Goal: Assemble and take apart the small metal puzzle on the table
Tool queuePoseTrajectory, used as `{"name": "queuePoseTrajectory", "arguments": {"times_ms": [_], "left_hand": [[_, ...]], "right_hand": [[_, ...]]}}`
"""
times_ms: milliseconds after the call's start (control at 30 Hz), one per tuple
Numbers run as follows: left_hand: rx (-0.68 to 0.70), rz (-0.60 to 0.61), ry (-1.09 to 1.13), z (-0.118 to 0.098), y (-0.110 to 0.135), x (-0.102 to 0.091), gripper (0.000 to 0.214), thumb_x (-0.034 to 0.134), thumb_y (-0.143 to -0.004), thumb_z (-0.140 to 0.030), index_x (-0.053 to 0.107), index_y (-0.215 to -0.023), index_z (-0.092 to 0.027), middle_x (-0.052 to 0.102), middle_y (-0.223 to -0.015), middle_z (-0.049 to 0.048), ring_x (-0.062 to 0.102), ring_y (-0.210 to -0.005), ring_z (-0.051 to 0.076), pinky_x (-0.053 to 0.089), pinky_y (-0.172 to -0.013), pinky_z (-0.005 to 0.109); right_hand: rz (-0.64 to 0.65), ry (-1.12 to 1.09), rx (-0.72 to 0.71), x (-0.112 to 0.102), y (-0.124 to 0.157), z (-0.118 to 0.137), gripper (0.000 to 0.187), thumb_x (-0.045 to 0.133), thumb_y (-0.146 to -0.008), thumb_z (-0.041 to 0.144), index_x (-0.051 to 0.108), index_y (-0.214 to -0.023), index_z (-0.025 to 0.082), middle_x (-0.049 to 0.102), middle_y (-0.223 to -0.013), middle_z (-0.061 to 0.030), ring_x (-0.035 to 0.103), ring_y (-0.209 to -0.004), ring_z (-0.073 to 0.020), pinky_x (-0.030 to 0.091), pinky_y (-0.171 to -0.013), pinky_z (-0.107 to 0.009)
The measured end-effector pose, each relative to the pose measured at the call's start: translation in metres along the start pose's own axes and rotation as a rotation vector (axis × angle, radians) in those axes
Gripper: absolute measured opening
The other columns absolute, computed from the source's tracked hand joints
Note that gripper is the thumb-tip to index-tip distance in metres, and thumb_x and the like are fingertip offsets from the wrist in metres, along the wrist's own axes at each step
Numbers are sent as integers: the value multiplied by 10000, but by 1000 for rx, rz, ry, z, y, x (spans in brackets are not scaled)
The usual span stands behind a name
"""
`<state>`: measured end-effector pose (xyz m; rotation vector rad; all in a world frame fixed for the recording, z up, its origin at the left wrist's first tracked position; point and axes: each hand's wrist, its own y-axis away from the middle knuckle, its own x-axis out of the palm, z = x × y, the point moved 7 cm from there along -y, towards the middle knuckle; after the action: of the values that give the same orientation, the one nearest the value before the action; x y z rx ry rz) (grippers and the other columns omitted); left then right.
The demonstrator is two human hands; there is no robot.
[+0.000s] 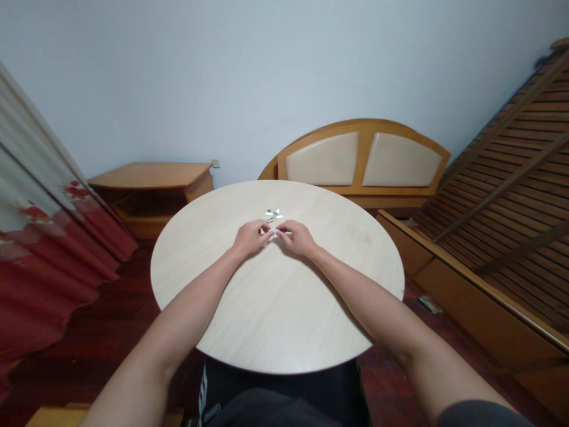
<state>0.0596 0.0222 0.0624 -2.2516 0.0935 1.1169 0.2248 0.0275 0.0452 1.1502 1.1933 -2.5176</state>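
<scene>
My left hand point(253, 237) and my right hand point(297, 236) meet over the round pale wooden table point(275, 308). Between their fingertips is a small white piece point(273, 230), pinched from both sides; its exact kind is too small to tell. Just beyond my fingers lies a little group of small white, grey and yellowish pieces point(274, 214), some crossing one another. Both wrists stay low, close to the tabletop.
Behind the table stand a wooden cabinet point(153, 175) on the left and a padded headboard point(322, 159) against the wall. A slatted wooden bed base point(511, 172) leans at the right. Red and white curtains point(57, 261) hang at the left.
</scene>
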Motion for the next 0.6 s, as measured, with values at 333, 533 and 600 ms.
{"name": "queuePoseTrajectory", "arguments": {"times_ms": [333,533,600], "left_hand": [[30,7,10,5,-1,5,161,675,-937,-273,796,-1011,-196,812,-968,61,686,-789,188,510,-773,310],[20,-11,30,6,-1,5,186,657,-942,-247,814,-1029,-198,817,-980,66,685,-795,192,524,-798,318],[20,-15,38,6,-1,5,187,657,-947,-256,816,-1028,-199,818,-984,66,685,-793,192,525,-803,319]], "right_hand": [[10,-17,-9,-1,1,-1,99,701,-978,237,787,-994,192,787,-951,-77,692,-875,-205,512,-846,-324],[11,-20,-3,-3,1,0,113,698,-989,267,786,-981,198,794,-950,-77,695,-870,-206,508,-830,-324],[8,-18,4,-4,1,-1,119,697,-990,272,785,-961,198,792,-943,-74,692,-863,-203,505,-823,-320]]}}
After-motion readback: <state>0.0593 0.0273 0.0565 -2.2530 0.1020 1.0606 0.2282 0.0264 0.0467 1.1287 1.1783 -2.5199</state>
